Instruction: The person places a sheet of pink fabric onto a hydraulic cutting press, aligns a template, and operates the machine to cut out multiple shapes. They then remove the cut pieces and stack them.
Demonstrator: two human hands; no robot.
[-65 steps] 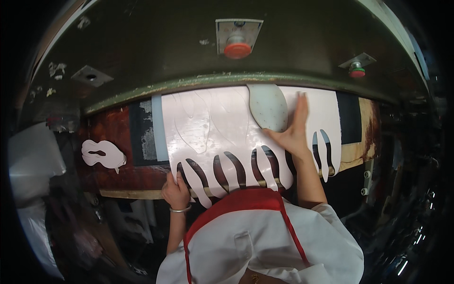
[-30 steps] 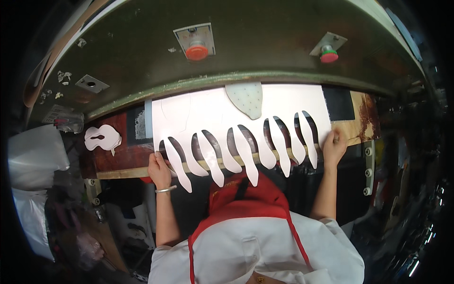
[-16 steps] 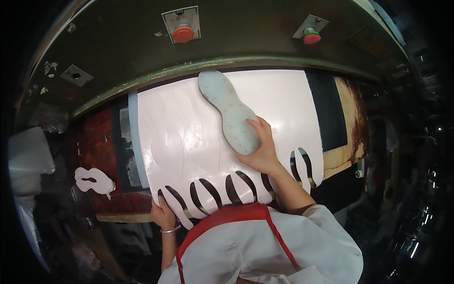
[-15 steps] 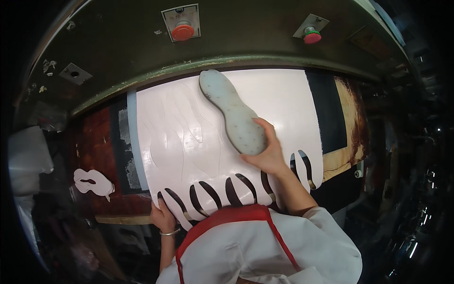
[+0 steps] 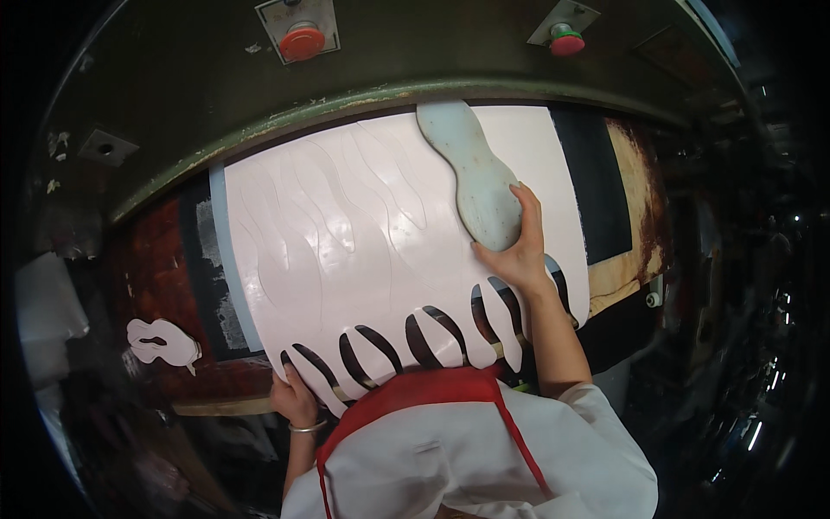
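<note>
My right hand (image 5: 522, 253) grips the near end of a pale blue-green, sole-shaped cutting die (image 5: 474, 169), thumb on its near left side and fingers on its right. The die lies lengthwise on a large pale pinkish-white sheet (image 5: 303, 233), its far end at the machine's edge. Sole-shaped outlines are cut into the sheet left of the die. Along its near edge run several dark slots with tongues between them. My left hand (image 5: 294, 398), a bangle at its wrist, pinches the sheet's near left corner; some of its fingers are hidden beneath.
A green machine beam (image 5: 380, 99) crosses behind the sheet, with a red push button (image 5: 302, 41) and a red-and-green one (image 5: 567, 41). Cut sole-shaped pieces (image 5: 164, 342) lie on the reddish-brown board at left. A black strip (image 5: 596, 190) borders the sheet's right side.
The die has moved right across the sheet with my right hand on it, leaving another cut outline visible. My left hand stays at the sheet's corner. The view has shifted slightly.
</note>
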